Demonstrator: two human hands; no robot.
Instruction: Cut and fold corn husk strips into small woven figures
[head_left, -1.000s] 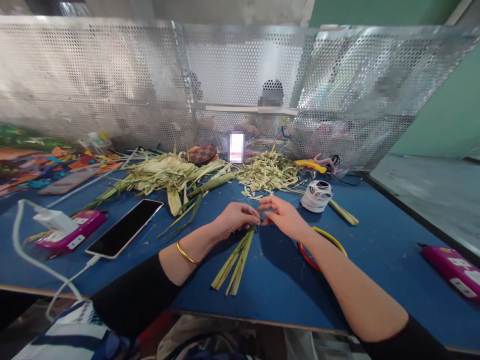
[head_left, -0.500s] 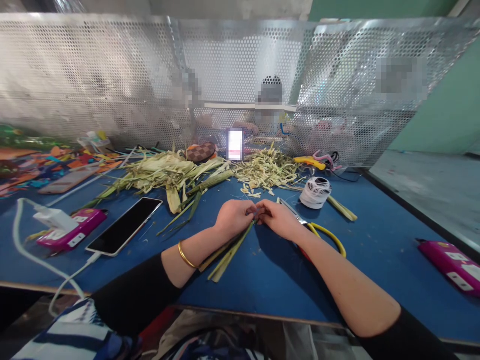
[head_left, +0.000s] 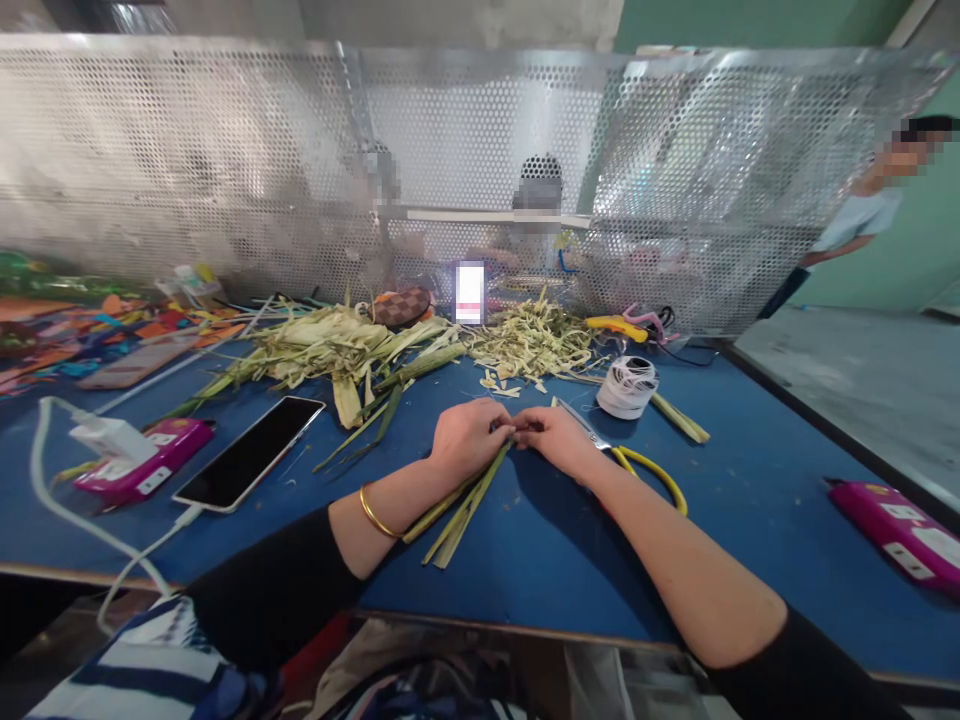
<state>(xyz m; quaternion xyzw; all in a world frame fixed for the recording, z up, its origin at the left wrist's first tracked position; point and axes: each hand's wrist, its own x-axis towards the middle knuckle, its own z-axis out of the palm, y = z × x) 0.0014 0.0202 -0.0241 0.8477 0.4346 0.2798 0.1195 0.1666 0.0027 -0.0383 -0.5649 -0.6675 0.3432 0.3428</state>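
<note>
My left hand (head_left: 471, 437) is closed, its fingertips pinching the upper end of some green leaf strips (head_left: 466, 515). The strips fan out below it toward the table's front edge. My right hand (head_left: 553, 437) meets it there, thumb and fingers pressed together; what sits between them is too small to make out. Partly under my right forearm lies a pair of scissors (head_left: 651, 465) with yellow handle showing. A spool of white thread (head_left: 627, 390) stands beyond my right hand, next to a short leaf piece (head_left: 681, 418).
Dry husks (head_left: 322, 345) and a pile of shredded leaf (head_left: 531, 340) lie at the back, before a perforated metal screen (head_left: 480, 120). A phone (head_left: 251, 452) on a cable and a purple power strip (head_left: 146, 460) are left; another power strip (head_left: 896, 530) is right. A person (head_left: 862, 215) stands beyond.
My right hand has come in against my left, its fingers going from spread to pinched. The strips have swung slightly left, and the scissors show more. A person has come into view at right.
</note>
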